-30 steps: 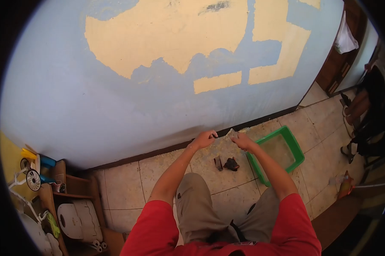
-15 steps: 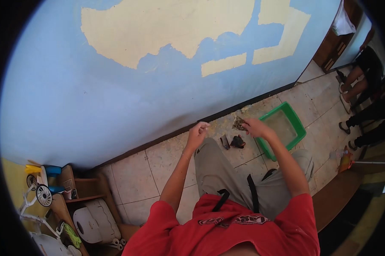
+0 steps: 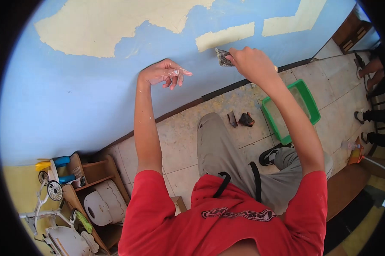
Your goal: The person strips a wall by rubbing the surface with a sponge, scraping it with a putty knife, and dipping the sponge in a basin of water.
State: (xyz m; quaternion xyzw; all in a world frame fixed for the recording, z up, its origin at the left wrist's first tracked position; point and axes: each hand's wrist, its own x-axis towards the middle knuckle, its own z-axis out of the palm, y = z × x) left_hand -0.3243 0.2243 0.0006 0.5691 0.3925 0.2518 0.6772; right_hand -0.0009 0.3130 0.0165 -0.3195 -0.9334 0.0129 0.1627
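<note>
My right hand [image 3: 254, 64] grips a flat, dark scraper [image 3: 223, 57] crusted with pale flecks, held up close to the wall below a yellow bare strip. My left hand [image 3: 164, 73] is raised by the blue wall [image 3: 103, 89] with its fingers apart and partly bent; white residue sticks to the fingertips, and nothing is in it. Large patches of the wall are stripped to a pale yellow layer [image 3: 226, 36]. On the floor by my knee lie a dark curved piece [image 3: 232, 119] and a crumpled dark object [image 3: 246, 120] with some orange on it.
A green basin [image 3: 315, 113] with cloudy liquid stands on the tiles to the right. Paint scraps litter the floor along the wall. A wooden shelf [image 3: 100, 175] with a white appliance stands at left. Other people's legs [image 3: 374, 72] show at far right, near a bottle [image 3: 350, 145].
Both hands have risen from near the floor to the wall, the right one carrying the scraper. My left hand has moved left and its fingers have spread.
</note>
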